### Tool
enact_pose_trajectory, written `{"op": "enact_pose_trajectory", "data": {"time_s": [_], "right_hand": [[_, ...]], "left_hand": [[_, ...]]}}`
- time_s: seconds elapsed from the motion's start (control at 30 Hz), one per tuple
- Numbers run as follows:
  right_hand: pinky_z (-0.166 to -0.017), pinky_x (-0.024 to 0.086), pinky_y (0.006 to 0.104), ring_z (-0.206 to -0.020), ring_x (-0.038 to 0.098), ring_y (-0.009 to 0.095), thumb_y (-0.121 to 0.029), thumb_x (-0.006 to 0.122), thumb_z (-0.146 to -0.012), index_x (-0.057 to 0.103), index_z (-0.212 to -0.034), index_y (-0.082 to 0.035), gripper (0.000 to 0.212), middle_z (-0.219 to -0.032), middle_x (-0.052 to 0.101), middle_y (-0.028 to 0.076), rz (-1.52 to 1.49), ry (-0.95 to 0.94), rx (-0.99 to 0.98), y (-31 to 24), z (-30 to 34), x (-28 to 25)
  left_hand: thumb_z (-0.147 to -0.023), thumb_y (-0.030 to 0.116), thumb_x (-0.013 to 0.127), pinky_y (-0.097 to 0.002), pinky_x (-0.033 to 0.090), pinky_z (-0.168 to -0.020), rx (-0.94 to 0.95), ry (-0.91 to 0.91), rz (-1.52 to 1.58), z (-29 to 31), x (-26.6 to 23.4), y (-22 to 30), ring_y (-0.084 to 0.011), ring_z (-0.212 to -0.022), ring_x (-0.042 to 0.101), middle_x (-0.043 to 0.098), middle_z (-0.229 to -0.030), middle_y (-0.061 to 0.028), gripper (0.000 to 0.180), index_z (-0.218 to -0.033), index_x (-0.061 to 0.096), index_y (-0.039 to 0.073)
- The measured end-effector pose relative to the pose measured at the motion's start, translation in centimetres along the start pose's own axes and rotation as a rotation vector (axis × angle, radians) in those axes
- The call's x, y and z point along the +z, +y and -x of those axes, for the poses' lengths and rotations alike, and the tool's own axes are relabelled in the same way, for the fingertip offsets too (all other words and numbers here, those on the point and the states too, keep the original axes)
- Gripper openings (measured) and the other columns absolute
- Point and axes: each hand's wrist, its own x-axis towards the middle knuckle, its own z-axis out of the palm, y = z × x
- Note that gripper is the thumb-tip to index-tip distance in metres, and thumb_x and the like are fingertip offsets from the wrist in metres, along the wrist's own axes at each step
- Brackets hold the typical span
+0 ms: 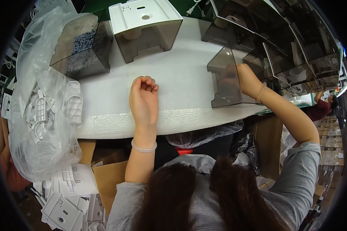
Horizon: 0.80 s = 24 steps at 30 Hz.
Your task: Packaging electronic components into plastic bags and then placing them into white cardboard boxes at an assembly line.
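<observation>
My left hand (144, 101) is raised over the white foam-covered table, palm up, with its fingers curled in. Whatever lies under those fingertips, if anything, is hidden. My right hand (243, 80) reaches into a smoky see-through plastic box (223, 90) at the table's right. Through the tinted wall its fingers look bent together, but what they pinch cannot be made out. A similar smoky bin (100, 61) at the far left holds many small blue-grey pieces (83, 43). Beyond my left hand stands another smoky box with a white top (145, 13).
Stacked smoky boxes (285, 42) crowd the right and far right. A clear plastic bag (42, 127) of white moulded parts hangs over the left edge. Below it lie white plates (61, 210) beside a cardboard box (110, 179). A plug (192, 10) lies at the back.
</observation>
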Motion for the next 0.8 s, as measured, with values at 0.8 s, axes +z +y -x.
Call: {"op": "enact_pose_trajectory", "data": {"time_s": [0.8], "right_hand": [[-0.071, 0.047, 0.0309, -0.078, 0.061, 0.02, -0.01, 0.065, -0.077, 0.063, -0.091, 0.003, 0.02, -0.083, 0.066, 0.011, 0.09, -0.13, -0.137, 3.4, -5.4, -2.4]], "left_hand": [[-0.073, 0.006, 0.071, -0.0359, 0.048, -0.076, 0.737, 0.598, -2.209, 13.0, -8.3, 19.5, -0.0296, -0.085, 0.061, 0.062, -0.09, -0.0121, 0.021, -0.09, 0.061, 0.002]]}}
